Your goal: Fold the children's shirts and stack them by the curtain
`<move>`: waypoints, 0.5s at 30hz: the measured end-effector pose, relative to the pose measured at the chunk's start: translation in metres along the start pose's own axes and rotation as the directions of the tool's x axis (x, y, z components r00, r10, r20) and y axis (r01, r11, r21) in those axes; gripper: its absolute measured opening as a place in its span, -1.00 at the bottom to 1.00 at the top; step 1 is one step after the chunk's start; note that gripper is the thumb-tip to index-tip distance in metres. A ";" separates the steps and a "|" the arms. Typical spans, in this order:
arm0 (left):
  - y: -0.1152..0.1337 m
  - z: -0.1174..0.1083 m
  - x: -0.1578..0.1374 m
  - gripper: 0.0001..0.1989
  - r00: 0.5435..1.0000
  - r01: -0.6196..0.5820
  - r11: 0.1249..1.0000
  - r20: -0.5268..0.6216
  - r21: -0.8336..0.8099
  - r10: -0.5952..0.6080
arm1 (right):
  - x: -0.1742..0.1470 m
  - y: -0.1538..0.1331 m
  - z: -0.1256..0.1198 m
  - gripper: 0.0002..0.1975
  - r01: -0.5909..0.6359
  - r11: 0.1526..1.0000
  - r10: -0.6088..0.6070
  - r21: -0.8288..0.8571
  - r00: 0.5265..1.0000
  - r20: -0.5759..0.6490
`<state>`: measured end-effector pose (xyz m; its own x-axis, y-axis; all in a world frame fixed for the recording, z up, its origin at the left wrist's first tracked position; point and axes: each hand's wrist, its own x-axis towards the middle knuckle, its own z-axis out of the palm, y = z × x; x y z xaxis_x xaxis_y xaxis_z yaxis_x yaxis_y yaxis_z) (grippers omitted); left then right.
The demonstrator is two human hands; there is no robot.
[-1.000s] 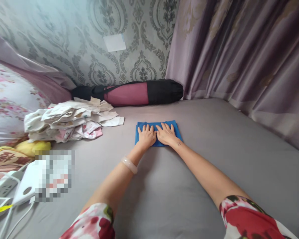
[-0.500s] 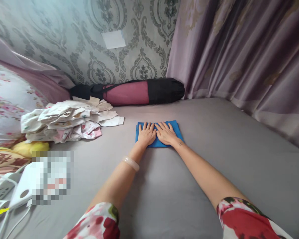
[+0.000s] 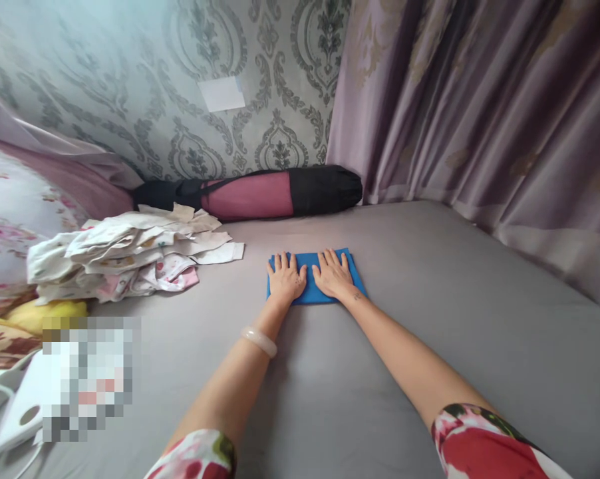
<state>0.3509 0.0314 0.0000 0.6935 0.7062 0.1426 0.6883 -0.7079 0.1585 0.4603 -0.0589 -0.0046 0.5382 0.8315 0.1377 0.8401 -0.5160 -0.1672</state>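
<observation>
A folded blue cloth (image 3: 308,267) lies flat on the grey bed sheet (image 3: 370,386). My left hand (image 3: 286,278) rests palm down on its left part, fingers stretched out. On the right part of the cloth lies my right hand (image 3: 334,274), also flat with spread fingers. A strip of blue shows between the two thumbs. Both palms hide much of the cloth, and neither hand grips it. A pale bangle (image 3: 259,342) circles my left wrist.
A heap of light clothes (image 3: 130,249) sits to the left. Against the patterned wall lies a long black and pink bag (image 3: 250,194). At the lower left are a white device (image 3: 35,392), cables and a yellow plush thing (image 3: 48,316). Curtains (image 3: 430,120) hang at the right.
My hands have slid apart, from almost touching near the cloth's middle toward its left and right sides. The view has shifted slightly.
</observation>
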 end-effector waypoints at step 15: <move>-0.021 -0.001 -0.001 -0.24 0.999 0.001 0.995 0.033 -0.104 0.003 | 0.004 0.021 -0.017 -0.40 -0.072 0.986 0.062 0.152 0.996 0.067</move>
<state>0.3359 0.0458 -0.0024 0.7021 0.7034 0.1108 0.6627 -0.7024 0.2597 0.4815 -0.0697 0.0090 0.5837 0.8097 0.0614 0.7790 -0.5371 -0.3234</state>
